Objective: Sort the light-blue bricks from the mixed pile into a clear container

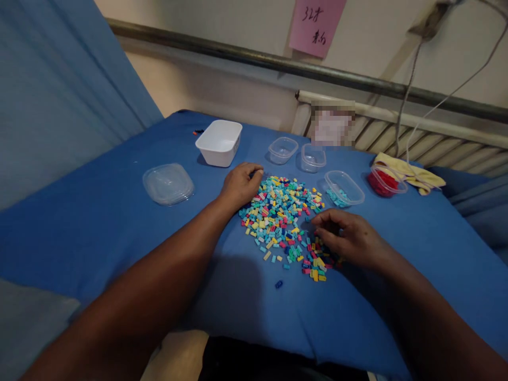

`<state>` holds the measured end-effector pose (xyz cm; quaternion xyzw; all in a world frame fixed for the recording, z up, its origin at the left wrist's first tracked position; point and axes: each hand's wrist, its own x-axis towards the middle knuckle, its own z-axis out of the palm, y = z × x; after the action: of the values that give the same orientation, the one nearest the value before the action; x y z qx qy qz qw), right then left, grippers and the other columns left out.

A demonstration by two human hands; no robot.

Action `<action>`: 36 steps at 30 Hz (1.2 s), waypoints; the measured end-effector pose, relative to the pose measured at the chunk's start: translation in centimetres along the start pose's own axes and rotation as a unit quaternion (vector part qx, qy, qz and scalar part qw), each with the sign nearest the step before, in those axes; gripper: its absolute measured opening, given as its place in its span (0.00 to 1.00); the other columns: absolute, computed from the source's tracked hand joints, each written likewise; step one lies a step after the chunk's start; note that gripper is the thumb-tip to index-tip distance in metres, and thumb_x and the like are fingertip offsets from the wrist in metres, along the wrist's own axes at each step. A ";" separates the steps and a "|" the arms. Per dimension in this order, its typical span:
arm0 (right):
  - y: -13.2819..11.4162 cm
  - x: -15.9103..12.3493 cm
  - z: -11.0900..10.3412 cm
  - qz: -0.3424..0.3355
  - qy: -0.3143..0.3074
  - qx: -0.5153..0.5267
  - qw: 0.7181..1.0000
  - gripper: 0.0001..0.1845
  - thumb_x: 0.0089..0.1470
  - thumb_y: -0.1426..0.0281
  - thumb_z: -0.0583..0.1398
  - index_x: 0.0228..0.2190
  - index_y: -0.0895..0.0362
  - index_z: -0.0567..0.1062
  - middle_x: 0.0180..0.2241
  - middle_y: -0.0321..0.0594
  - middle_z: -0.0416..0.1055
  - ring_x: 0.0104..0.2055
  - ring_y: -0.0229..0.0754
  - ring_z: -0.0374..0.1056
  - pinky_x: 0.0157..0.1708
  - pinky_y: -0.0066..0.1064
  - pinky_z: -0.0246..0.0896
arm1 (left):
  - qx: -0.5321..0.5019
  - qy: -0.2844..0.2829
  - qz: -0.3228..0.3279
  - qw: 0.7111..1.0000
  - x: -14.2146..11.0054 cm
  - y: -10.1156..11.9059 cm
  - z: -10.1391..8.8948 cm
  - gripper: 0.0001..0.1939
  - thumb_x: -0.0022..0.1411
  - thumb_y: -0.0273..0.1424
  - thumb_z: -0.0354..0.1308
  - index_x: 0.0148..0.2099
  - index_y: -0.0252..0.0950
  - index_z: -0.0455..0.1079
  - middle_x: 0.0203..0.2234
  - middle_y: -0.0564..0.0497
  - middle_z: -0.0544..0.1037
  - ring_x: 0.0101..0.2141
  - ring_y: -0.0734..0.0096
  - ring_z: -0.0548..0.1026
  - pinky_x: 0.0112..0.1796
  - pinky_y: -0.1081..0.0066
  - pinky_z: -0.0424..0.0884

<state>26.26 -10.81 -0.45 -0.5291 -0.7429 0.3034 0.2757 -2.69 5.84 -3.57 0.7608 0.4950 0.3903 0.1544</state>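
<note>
While the left hand [240,185] rests curled at the edge of the bead pile [283,219], holding nothing visible, the right hand [349,238] pinches among beads; whether it grips one, I cannot tell.

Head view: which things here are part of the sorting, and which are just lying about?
In use: bead pile, left hand, right hand, tub with blue beads, tub with red beads, two empty clear tubs.
Lying about: white tub, clear lid, yellow cloth, pink note.
</note>
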 end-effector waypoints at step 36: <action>-2.1 0.4 0.3 -0.085 -0.137 -0.223 0.961 0.12 0.72 0.71 0.58 0.38 0.55 0.81 0.37 0.43 0.77 0.39 0.46 0.73 0.39 0.37 0.65 | -0.001 -0.007 0.016 1.000 -0.2 -0.3 0.0 0.15 0.73 0.34 0.56 0.50 0.37 0.84 0.46 0.46 0.85 0.49 0.56 0.82 0.54 0.60 0.75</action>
<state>24.65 -11.00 0.95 -0.4652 -0.8648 0.1752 0.0713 -2.87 5.79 -3.83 0.7712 0.4811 0.3878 0.1528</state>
